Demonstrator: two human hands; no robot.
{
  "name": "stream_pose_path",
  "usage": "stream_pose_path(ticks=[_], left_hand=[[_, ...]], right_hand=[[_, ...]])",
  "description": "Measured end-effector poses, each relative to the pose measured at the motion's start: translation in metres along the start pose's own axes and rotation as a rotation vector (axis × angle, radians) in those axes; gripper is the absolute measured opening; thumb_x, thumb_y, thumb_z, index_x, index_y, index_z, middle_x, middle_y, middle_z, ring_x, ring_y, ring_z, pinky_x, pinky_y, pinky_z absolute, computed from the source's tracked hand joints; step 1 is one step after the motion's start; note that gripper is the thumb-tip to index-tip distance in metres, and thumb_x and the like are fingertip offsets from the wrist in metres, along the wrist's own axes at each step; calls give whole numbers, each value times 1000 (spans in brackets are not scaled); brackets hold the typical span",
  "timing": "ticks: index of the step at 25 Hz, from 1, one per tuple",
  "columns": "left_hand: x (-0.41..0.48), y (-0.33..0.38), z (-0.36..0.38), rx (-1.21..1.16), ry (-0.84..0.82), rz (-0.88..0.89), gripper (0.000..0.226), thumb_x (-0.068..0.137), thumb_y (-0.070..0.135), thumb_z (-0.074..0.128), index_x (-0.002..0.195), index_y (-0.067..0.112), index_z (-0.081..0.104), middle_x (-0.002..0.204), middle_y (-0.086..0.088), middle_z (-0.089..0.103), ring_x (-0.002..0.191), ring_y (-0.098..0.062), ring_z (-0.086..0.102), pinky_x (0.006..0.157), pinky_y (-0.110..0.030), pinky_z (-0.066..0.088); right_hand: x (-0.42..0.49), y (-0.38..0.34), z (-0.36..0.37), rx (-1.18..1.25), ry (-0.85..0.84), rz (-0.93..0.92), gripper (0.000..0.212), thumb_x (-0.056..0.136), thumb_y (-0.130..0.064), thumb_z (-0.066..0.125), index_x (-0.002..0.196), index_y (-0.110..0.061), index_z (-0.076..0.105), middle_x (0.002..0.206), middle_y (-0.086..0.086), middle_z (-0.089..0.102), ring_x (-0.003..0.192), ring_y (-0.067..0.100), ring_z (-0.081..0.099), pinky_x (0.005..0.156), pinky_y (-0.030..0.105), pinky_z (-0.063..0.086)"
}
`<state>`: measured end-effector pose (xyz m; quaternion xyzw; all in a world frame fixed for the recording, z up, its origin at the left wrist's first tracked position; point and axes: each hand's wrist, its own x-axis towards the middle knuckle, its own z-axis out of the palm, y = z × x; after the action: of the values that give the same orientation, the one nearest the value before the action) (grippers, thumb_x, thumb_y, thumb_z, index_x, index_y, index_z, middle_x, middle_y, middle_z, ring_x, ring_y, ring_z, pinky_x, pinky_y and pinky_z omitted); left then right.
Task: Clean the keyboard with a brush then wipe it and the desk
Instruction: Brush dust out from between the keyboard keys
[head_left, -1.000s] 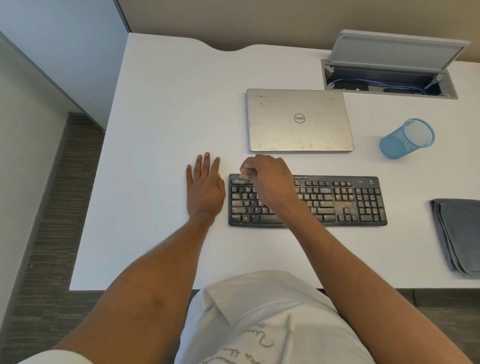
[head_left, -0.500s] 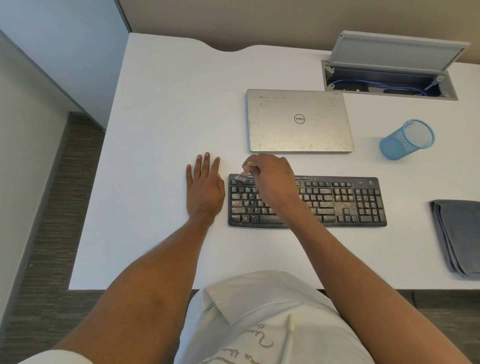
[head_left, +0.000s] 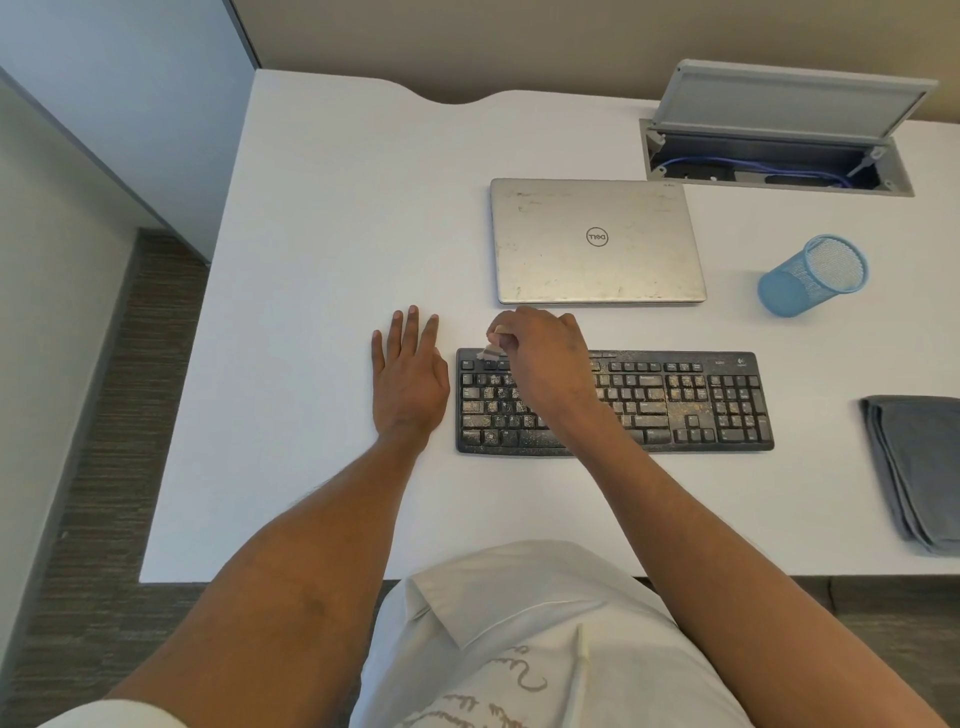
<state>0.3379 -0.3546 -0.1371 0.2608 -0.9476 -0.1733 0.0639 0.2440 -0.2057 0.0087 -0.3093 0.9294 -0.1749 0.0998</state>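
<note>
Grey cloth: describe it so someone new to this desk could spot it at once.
On the white desk, find the black keyboard. Right of it, apart from it, lies the grey cloth, cut by the frame edge. It is the only soft, folded thing there.

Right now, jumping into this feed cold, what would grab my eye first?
The crumb-speckled black keyboard in the middle, with the right hand holding a small brush at its top-left corner. The left hand lies flat on the desk beside it; a closed, smudged laptop sits just behind.
</note>
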Motion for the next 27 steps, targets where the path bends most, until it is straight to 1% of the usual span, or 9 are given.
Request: stream_pose_path(ticks=[3, 6, 9, 13, 18, 20, 22, 25, 27], left_hand=[[0, -1, 1, 2, 0, 3, 62, 104, 30, 20, 164, 23, 35, 176, -4, 23, 165, -22, 10, 134, -49, 4], [0, 0, 1, -4, 5, -2, 60, 105, 26, 25, 164, 22, 36, 176, -5, 24, 164, -23, 12, 134, -50, 5], [0, 0, 1, -2, 1, -6, 58, 106, 23, 31, 164, 21, 37, 176, -6, 24, 164, -23, 12, 134, -50, 5], [0, 1, 0, 2, -2, -5, 58, 106, 23, 30, 164, 22, 36, 176, -5, 24, 165, -23, 11, 134, -49, 4], [0, -1, 0, 7, -7, 4, 61, 105, 26, 23, 165, 22, 34, 176, -5, 22, 165, -22, 10, 134, -49, 3], [0, 0, -1, 8, -10, -1, 60, 106, 26, 24, 165, 22, 34, 176, -5, 21, 165, -22, 10, 134, -48, 2], [-1, 1, -2, 10, -15, -8, 59, 107, 26, 25, 165, 22, 34, 177, -5, 21, 165, -22, 9, 134, -48, 2], [-1, 2, -3, 9, -20, -12, 58, 108, 24, 27, 165, 22, 34, 177, -4, 21, 165, -21, 8, 134, -48, 2], [0, 2, -3, 7, -16, -11, 57, 108, 24, 29, 165, 22, 34, 176, -5, 21, 165, -22, 9, 134, -48, 2]], right_hand=[[2, 2, -4, -111, -17, 29, 22, 100, -9, 51, 99, -24, 68, 95, -6, 66, 90, 19, 61, 84, 33, 29], [0, 3, -4, -174, 56, 25, 20, 98, -9, 54, 98, -22, 69, 94, -5, 68, 89, 20, 61, 83, 33, 29], [0, 2, -1, -70, 129, -2, 18, 101, -15, 54, 96, -23, 70, 90, -8, 68, 85, 17, 61, 78, 30, 22], [0, 3, 2, 15, 67, -17, 20, 103, -18, 52, 99, -24, 71, 92, -8, 69, 86, 16, 63, 80, 31, 26], [-2, 9, -7, -130, 60, 41, 23, 99, -7, 51, 98, -21, 68, 92, -6, 66, 82, 18, 60, 82, 33, 31], [-1, 9, -11, -38, 118, 46, 21, 100, -9, 52, 95, -20, 68, 89, -6, 65, 76, 16, 54, 79, 31, 27], [1, 8, -9, 92, 141, 30, 20, 103, -15, 53, 96, -21, 70, 90, -7, 67, 76, 15, 54, 81, 30, 25], [0, 8, -2, 126, 71, 10, 22, 105, -19, 51, 97, -22, 71, 95, -8, 71, 84, 17, 62, 86, 33, 31], [-1, 9, -4, 115, 45, 36, 23, 104, -15, 50, 94, -20, 70, 94, -6, 71, 81, 20, 63, 89, 36, 36]])
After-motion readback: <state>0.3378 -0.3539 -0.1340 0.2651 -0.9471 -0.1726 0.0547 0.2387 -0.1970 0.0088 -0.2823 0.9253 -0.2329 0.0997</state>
